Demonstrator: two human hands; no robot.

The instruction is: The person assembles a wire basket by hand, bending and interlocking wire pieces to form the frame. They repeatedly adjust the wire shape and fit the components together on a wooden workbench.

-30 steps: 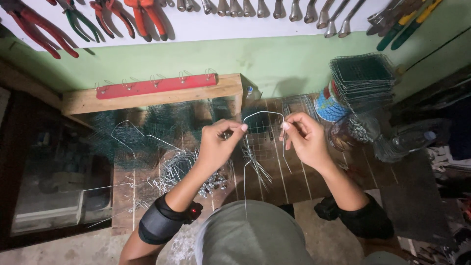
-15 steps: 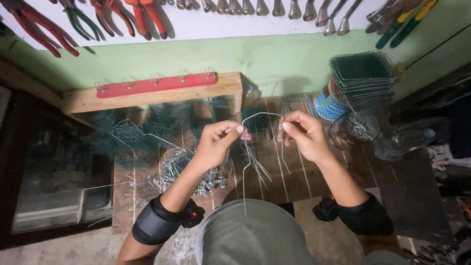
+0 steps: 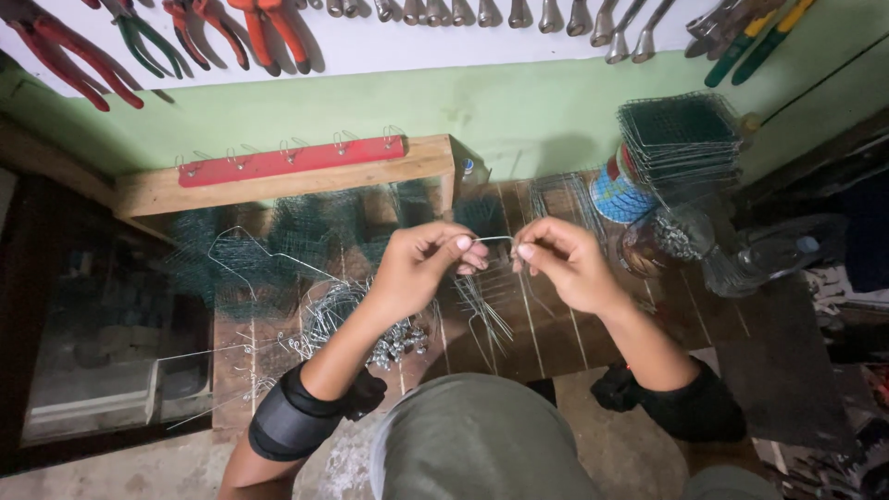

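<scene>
My left hand (image 3: 421,268) and my right hand (image 3: 560,259) pinch the two ends of a thin bent steel wire (image 3: 493,239), held above a wooden workbench (image 3: 556,333). The fingertips are close together, only a short span of wire showing between them. More wire legs (image 3: 482,310) hang down below the hands. A heap of bent wire pieces (image 3: 333,319) and small metal parts (image 3: 398,343) lies just under my left forearm.
Green wire mesh (image 3: 306,236) covers the bench's left part. A stack of mesh squares (image 3: 681,139) and a glass jar (image 3: 662,243) stand at the right. A red strip with hooks (image 3: 287,159) sits on a wooden rail; pliers (image 3: 139,37) hang on the wall.
The hands have come closer together, and the arched loop of wire that stood between them is now bent down into a short, flat span.
</scene>
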